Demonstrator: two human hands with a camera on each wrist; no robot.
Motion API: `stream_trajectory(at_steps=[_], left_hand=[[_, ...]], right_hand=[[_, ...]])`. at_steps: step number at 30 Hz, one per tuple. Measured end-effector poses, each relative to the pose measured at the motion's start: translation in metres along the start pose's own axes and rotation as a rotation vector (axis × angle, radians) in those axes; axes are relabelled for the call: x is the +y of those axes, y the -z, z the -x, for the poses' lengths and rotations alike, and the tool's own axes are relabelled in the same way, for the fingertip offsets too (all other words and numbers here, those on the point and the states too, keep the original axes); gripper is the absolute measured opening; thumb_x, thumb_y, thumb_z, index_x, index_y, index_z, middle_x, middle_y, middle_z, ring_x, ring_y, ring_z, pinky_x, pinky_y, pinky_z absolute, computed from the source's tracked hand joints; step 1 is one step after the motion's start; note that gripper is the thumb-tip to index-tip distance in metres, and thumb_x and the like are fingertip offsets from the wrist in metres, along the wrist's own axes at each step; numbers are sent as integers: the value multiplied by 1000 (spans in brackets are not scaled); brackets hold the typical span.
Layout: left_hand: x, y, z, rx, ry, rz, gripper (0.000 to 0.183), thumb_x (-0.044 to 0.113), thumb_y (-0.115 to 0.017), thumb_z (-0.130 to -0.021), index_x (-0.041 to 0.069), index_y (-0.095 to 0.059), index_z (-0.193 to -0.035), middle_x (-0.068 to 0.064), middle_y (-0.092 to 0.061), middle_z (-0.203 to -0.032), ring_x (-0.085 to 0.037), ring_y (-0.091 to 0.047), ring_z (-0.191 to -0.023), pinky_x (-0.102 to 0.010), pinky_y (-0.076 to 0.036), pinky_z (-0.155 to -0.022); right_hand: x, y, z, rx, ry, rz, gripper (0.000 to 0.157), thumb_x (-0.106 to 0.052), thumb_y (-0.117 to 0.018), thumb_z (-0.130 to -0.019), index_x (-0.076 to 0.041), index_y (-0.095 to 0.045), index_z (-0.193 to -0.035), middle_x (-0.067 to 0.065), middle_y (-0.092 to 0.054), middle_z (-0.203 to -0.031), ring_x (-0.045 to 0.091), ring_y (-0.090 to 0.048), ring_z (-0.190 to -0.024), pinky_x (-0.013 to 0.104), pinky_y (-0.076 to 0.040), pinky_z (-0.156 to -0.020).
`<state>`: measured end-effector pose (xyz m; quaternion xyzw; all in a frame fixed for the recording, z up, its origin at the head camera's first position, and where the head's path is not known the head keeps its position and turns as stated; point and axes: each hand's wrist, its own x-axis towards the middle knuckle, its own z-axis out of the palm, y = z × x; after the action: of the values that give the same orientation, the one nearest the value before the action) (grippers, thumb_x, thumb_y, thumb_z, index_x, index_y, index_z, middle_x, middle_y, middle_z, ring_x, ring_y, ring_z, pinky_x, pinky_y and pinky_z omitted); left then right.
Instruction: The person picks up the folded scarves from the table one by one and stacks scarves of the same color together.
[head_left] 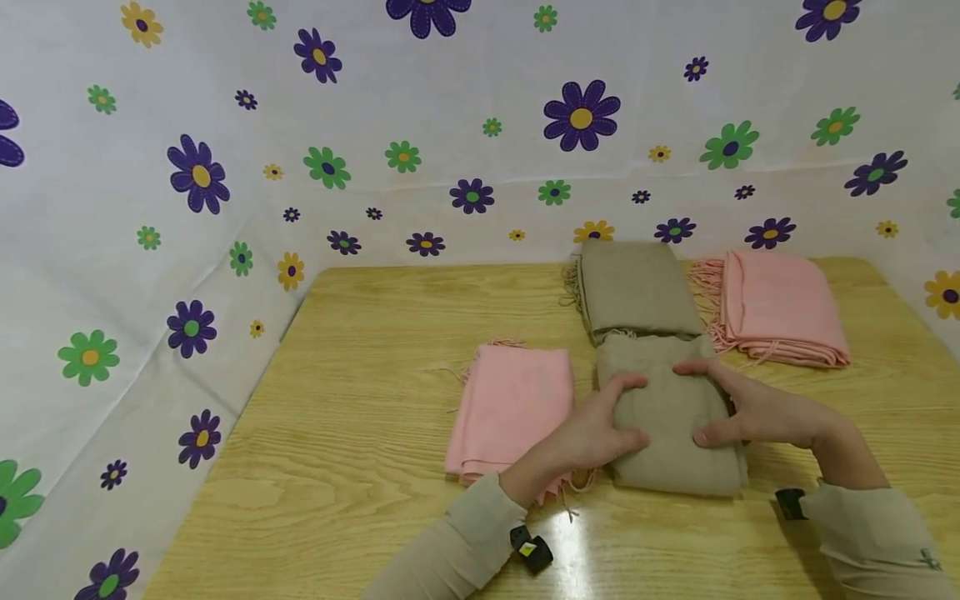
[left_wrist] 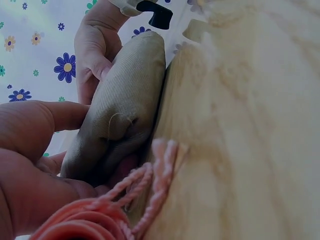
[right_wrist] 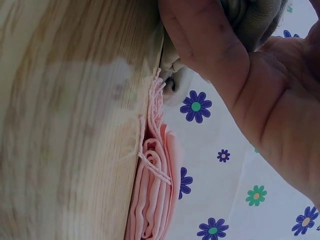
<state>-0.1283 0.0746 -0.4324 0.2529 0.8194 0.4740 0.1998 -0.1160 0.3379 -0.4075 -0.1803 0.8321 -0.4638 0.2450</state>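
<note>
A folded beige scarf (head_left: 667,425) lies on the table in front, with a hand at each side. At its left edge my left hand (head_left: 592,429) grips it, index finger and thumb on top, other fingers out of sight in the head view. On the opposite edge my right hand (head_left: 776,414) holds it much the same way, its lower fingers hidden. The left wrist view shows the scarf's thick rounded end (left_wrist: 125,85) between the hands. Beneath my left wrist is a folded pink scarf (head_left: 517,400), partly covered by the forearm.
Another folded beige scarf (head_left: 637,287) lies right behind the held one, touching it. To its right sits a second folded pink scarf (head_left: 787,304) with fringe on its left side. A flower-print cloth (head_left: 465,100) hangs behind and beside the wooden table (head_left: 360,375).
</note>
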Motion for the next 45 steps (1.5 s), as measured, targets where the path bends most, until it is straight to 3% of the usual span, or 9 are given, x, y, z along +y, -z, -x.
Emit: stream_trajectory(at_steps=[9,17,26,35,45], left_hand=[[3,-1,0,-18,61,-139,70,30,-74,-87,32,-40,-148,-20,-51,-131,-20,-50,-113,-30,-45,-89],[6,-5,0,0,126,-219,74,37,-72,-88,35,-35,-152,-23,-49,-134,-23,-54,-111,-33,-47,-85],[3,-3,-1,-5,127,-249,85,41,-71,-90,25,-23,-159,-26,-47,-144,-27,-51,-127,-35,-47,-96],[1,-2,0,-10,120,-225,89,41,-71,-90,22,-20,-160,-28,-47,-144,-26,-50,-127,-34,-44,-100],[-1,-3,0,3,90,-228,89,41,-72,-89,20,-22,-159,-27,-50,-141,-26,-51,-126,-33,-44,-101]], right_hand=[[1,2,3,0,42,84,79,-20,-75,-88,-9,-27,-151,28,-33,-141,39,-42,-121,31,-47,-85],[3,2,2,-17,-3,53,83,-20,-76,-88,-8,-24,-152,29,-31,-140,40,-43,-119,37,-49,-83],[4,2,-1,-49,-103,-35,87,-19,-75,-90,-12,-18,-156,37,-25,-140,41,-52,-108,43,-57,-62],[6,1,-1,-36,-46,-1,85,-20,-75,-89,-8,-22,-154,36,-28,-141,43,-45,-117,39,-54,-75],[9,0,-2,-40,-48,-37,86,-19,-74,-90,-9,-20,-155,37,-24,-143,45,-44,-119,43,-54,-77]])
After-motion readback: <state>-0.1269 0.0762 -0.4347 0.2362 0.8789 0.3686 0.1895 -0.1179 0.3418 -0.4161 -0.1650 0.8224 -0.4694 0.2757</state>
